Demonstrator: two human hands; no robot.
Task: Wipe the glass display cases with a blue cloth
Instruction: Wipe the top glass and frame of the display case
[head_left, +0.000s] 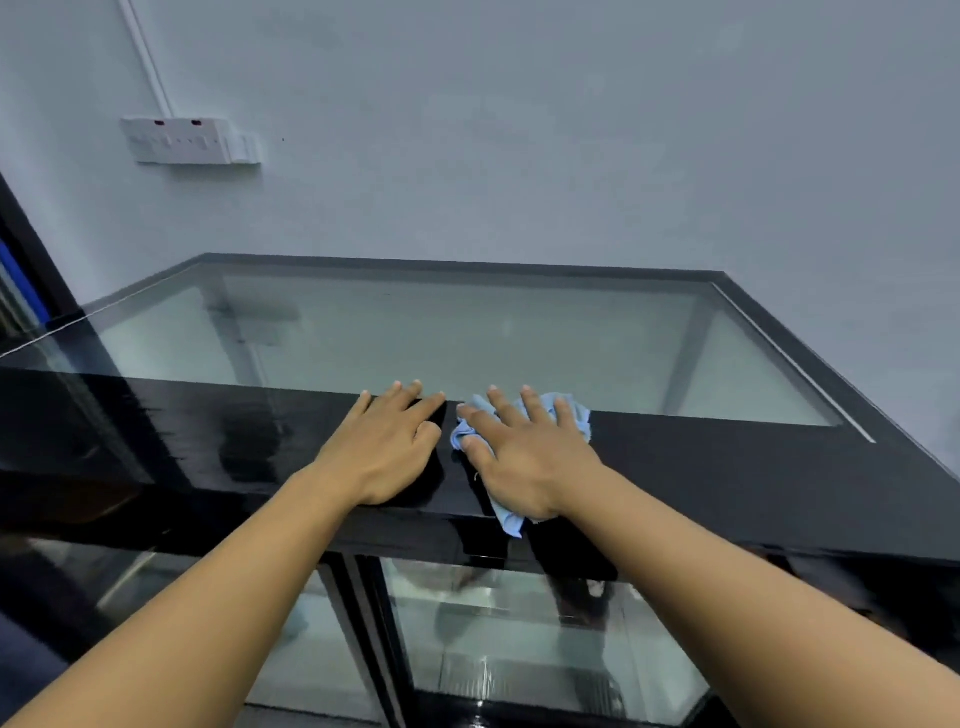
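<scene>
A person leans over a black-framed glass display case (727, 478) that stands against a pale grey wall (519, 130). Both bare forearms reach forward onto the glossy black band along the case's near edge. The right hand (524, 457) lies flat, fingers spread and straight, pressing a crumpled light blue cloth (571, 410) against that band. The cloth shows beyond the fingertips, beside the thumb and under the wrist at the front edge. The left hand (389, 447) rests just beside it, palm down, fingers straight and close together, holding nothing. Behind the hands lies the case's clear glass top panel (415, 332). On the wall, up to the left, sits a white socket plate (182, 140).
</scene>
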